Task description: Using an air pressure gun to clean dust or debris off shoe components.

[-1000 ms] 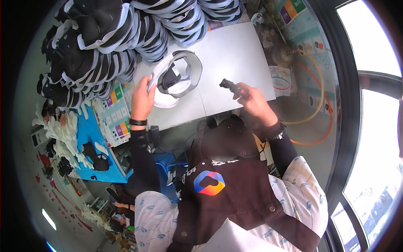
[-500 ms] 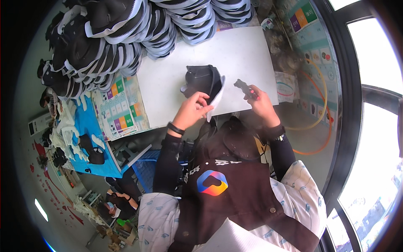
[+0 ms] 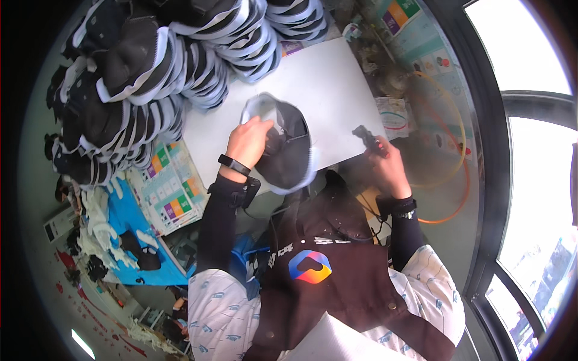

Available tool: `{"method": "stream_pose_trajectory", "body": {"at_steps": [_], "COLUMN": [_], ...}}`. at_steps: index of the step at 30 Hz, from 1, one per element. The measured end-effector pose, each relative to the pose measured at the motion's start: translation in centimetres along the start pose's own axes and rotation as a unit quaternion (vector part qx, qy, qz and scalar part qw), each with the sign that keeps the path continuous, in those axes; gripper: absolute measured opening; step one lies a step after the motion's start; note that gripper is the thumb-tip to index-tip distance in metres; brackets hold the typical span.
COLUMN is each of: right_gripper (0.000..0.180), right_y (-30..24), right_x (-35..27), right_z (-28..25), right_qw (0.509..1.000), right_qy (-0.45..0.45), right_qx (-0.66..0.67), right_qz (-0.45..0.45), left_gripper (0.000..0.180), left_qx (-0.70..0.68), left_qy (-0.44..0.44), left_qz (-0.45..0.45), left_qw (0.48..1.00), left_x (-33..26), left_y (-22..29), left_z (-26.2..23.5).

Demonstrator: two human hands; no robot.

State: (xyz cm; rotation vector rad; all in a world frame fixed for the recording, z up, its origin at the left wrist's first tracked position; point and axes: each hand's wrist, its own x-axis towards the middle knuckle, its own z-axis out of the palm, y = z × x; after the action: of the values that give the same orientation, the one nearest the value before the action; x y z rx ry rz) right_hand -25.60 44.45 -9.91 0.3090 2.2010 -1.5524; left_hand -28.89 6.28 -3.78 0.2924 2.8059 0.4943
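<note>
Going left to right, using the white tabletop as the landmark. Way off to the left of it: a blue-covered table with white gloves heaped on it. Closer in, along the left and far sides of the tabletop: big nested stacks of black cap-shaped pieces with pale grey edging. Can't tell finished from waiting there, so hard to judge overall progress.

Next, at the near edge of the tabletop: left hand closed on the rim of a single black-and-grey cap, opening partly turned up. Looks mid-piece, my guess: in hand, not laid on any stack. Right of that, by the near right corner: black handheld tool, maybe an air gun, gripped in the right hand, tip aimed toward the tabletop and well apart from the cap. Farther right of the tabletop: loops of yellow hose and orange hose.

As for hard-to-see stuff: stacks cut into by the dark fisheye rim, left fingertips lost inside the cap, cap edge smeared by blur, tool too blurry to read for nozzle or trigger. Can't make out any hose joining the tool either.
</note>
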Motion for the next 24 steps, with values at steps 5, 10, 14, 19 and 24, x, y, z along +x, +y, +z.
{"method": "stream_pose_trajectory", "body": {"at_steps": [5, 10, 14, 19, 24], "right_gripper": [0.032, 0.032, 0.027, 0.027, 0.027], "right_y": [-2.0, -2.9, -3.1, -0.7, -0.2], "right_x": [1.3, 2.4, 2.4, 2.6, 3.0], "right_z": [1.0, 2.8, 2.0, 1.0, 0.5], "right_qw": [0.998, 0.985, 0.985, 0.987, 0.986], "right_qy": [-0.049, -0.107, -0.124, -0.119, -0.129], "right_qx": [-0.025, -0.034, -0.063, -0.081, -0.090], "right_qz": [-0.033, -0.131, -0.102, -0.078, -0.049], "left_gripper": [0.011, 0.018, 0.032, 0.051, 0.059], "left_qx": [0.143, 0.165, 0.166, 0.110, 0.067], "left_qy": [-0.030, -0.024, 0.071, 0.206, 0.304], "left_qz": [0.063, 0.032, 0.019, -0.112, -0.324], "left_qw": [0.987, 0.986, 0.983, 0.966, 0.893], "left_x": [-1.8, -2.8, -6.5, -16.8, -23.8], "left_y": [2.0, -1.7, -3.3, -8.4, -11.1], "left_z": [-4.9, -1.6, 1.8, 3.3, -1.6]}}
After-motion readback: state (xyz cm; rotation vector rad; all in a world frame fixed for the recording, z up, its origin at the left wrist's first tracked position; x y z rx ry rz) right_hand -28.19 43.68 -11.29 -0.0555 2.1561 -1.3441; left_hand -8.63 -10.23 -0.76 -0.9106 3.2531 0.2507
